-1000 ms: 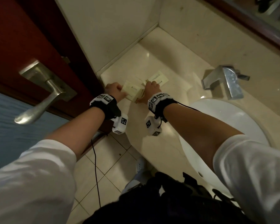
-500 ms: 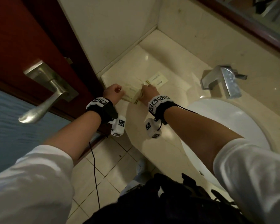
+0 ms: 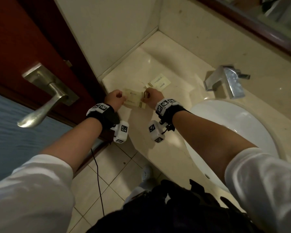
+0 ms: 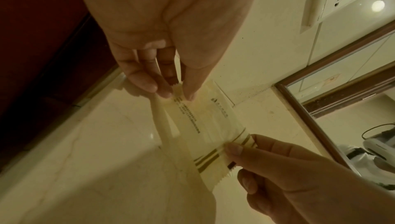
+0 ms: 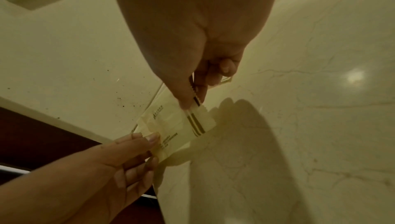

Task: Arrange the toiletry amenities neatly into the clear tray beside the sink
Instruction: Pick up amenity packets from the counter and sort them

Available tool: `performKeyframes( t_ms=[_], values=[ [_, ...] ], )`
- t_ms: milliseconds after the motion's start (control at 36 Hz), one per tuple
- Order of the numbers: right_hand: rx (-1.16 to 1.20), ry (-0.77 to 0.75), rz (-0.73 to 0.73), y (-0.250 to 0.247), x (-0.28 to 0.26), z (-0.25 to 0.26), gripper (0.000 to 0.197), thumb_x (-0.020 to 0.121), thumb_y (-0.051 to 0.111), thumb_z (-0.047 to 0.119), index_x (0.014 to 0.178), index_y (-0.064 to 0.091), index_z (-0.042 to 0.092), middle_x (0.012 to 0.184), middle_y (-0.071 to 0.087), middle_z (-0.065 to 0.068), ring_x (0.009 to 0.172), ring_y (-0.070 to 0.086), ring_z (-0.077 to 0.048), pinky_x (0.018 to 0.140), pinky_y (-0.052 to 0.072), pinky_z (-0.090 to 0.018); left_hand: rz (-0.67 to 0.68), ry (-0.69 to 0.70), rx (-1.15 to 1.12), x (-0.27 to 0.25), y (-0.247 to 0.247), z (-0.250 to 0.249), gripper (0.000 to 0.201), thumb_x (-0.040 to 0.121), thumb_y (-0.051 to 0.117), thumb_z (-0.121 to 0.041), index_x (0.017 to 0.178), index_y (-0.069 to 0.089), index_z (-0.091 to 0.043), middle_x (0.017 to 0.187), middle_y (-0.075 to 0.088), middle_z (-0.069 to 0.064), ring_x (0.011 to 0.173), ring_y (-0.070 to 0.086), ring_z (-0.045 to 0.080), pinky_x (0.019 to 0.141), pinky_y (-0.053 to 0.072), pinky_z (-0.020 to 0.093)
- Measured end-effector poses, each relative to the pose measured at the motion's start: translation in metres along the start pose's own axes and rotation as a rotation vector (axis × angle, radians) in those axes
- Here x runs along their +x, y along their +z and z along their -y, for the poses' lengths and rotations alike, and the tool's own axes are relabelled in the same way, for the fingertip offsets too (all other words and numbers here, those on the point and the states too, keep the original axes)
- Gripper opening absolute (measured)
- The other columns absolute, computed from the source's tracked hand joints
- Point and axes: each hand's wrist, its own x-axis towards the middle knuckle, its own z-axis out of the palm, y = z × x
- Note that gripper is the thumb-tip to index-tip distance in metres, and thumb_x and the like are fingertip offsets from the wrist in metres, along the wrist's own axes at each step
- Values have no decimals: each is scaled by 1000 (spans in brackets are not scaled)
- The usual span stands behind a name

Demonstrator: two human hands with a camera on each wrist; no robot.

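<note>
A cream toiletry packet (image 3: pixel 133 99) with gold stripes at one end is held just above the marble counter (image 3: pixel 158 61). My left hand (image 3: pixel 115 99) pinches its plain end between thumb and fingers (image 4: pixel 177 94). My right hand (image 3: pixel 152 97) pinches the striped end (image 5: pixel 193 103). The wrist views show the packet (image 4: pixel 205 126) (image 5: pixel 171 126) stretched flat between both hands. A second cream packet (image 3: pixel 160 81) lies on the counter just beyond them. I cannot make out the clear tray.
A chrome faucet (image 3: pixel 228 83) and a white sink basin (image 3: pixel 233 128) are to the right. A red door with a lever handle (image 3: pixel 45 96) stands close on the left. The wall and a mirror frame (image 3: pixel 259 31) bound the back of the counter.
Both hands have drawn back a little from the second packet and now hold the first packet taut between them, off the counter. The second packet has stayed where it was.
</note>
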Motion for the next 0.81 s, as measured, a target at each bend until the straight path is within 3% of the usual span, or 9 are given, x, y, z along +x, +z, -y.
performKeyframes(
  t_ms=[56, 111, 194, 250, 417, 500, 611, 722, 806],
  values=[
    [19, -7, 0, -1, -3, -2, 27, 92, 60, 22, 112, 56, 4, 105, 58, -13, 100, 55, -28, 75, 37, -28, 10, -12, -55, -4, 0, -4, 14, 87, 65, -25, 93, 56, -17, 86, 59, 7, 80, 55, 19, 74, 47, 33],
    [65, -7, -27, -3, -5, -4, 17, 91, 61, 23, 97, 52, 9, 94, 51, -7, 88, 50, -23, 71, 32, -26, 4, -25, -144, -11, 1, -10, 10, 89, 64, -20, 93, 58, -14, 81, 59, 5, 77, 56, 20, 73, 48, 32],
    [186, 13, -78, -6, -9, -10, 22, 90, 62, 25, 83, 46, 12, 81, 49, -3, 78, 44, -19, 62, 31, -27, 2, -41, -281, -20, 5, -19, 16, 90, 61, -13, 78, 53, -19, 72, 55, 2, 64, 52, 13, 61, 45, 24],
    [277, 36, -119, -11, -13, -14, 28, 89, 63, 24, 73, 43, 16, 71, 44, 1, 73, 42, -18, 55, 29, -26, 28, -44, -338, -26, 8, -25, 19, 91, 60, -13, 76, 52, -22, 74, 55, 3, 61, 49, 11, 59, 44, 21],
    [576, 104, -239, -23, -31, -30, 16, 86, 66, 17, 81, 53, 10, 78, 53, -7, 74, 48, -21, 69, 39, -35, 152, -42, -449, -39, 16, -52, 16, 92, 60, -15, 77, 56, -20, 72, 54, 3, 60, 46, 11, 56, 42, 19],
    [738, 138, -279, -33, -45, -40, 14, 88, 64, 12, 78, 54, 13, 74, 54, -1, 67, 49, -16, 63, 41, -26, 214, -52, -539, -49, 23, -70, 15, 93, 58, -11, 79, 55, -18, 70, 50, 2, 58, 42, 10, 58, 39, 20],
    [932, 179, -328, -50, -69, -55, 16, 90, 59, 7, 79, 53, 16, 76, 55, 2, 64, 48, -9, 49, 40, -12, 258, -47, -605, -62, 42, -92, 12, 90, 60, -10, 81, 55, -16, 67, 49, 0, 55, 41, 9, 47, 38, 16],
    [1111, 270, -409, -63, -88, -71, 15, 90, 59, 10, 79, 53, 19, 76, 54, 2, 67, 46, -11, 58, 36, -22, 301, -80, -636, -77, 65, -115, 15, 89, 61, -8, 77, 54, -16, 64, 49, 0, 53, 41, 10, 46, 39, 18],
    [1266, 322, -458, -74, -105, -84, 12, 92, 58, 12, 81, 54, 16, 73, 51, 2, 62, 44, -10, 51, 35, -19, 377, -99, -676, -91, 83, -129, 17, 89, 61, -7, 75, 54, -15, 64, 49, 0, 54, 44, 10, 48, 43, 18]
  ],
)
